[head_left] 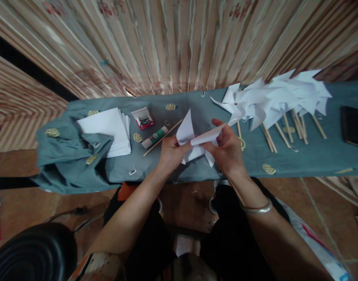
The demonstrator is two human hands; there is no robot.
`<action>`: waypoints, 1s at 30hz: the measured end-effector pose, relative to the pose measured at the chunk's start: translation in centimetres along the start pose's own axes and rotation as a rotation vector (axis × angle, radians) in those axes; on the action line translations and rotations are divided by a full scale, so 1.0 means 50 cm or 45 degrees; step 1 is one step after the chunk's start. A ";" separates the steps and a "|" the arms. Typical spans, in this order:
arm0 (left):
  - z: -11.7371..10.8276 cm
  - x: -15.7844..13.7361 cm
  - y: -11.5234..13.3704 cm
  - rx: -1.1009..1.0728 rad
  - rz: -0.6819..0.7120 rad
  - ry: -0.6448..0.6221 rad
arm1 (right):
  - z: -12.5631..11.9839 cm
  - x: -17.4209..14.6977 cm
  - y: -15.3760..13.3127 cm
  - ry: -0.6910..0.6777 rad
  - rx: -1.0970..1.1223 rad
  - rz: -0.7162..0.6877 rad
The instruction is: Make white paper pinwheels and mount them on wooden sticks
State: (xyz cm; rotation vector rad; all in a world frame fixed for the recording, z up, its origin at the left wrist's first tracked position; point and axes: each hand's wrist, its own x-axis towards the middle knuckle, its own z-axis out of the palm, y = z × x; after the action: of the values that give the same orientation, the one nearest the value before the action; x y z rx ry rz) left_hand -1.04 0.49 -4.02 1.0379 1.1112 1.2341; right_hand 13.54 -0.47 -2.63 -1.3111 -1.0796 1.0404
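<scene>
A white paper pinwheel (pixel 186 128) with curled blades is between my two hands, over the cloth-covered table. My left hand (pixel 173 152) pinches it near its middle from the left. On the other side my right hand (pixel 227 148) grips a folded blade with thumb and fingers. Beside my left hand a thin wooden stick (pixel 164 136) lies slanted against a green-and-white glue stick (pixel 154 137). Just behind these stands an opened small red box (pixel 144 120) of tiny metal pins. The centre of the pinwheel is partly hidden by my fingers.
A stack of white paper (pixel 105 128) lies at the left, partly under bunched cloth. At the right is a heap of white pinwheels (pixel 272 99) on wooden sticks. A dark phone-like object (pixel 353 125) rests at the far right. Pleated curtains (pixel 179 47) hang behind the table.
</scene>
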 end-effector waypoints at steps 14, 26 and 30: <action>0.000 0.001 0.013 0.216 0.165 0.040 | 0.003 0.003 0.005 -0.012 -0.009 -0.043; -0.009 0.001 0.007 0.322 0.193 0.031 | 0.002 0.003 0.008 -0.053 0.026 0.022; -0.008 0.002 0.008 0.307 0.168 0.042 | 0.003 0.005 0.010 -0.048 0.049 0.027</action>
State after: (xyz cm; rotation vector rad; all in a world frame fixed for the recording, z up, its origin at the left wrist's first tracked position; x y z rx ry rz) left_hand -1.51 0.63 -3.71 1.2942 1.2556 1.2455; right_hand 13.46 -0.22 -3.10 -1.2789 -1.0709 1.1006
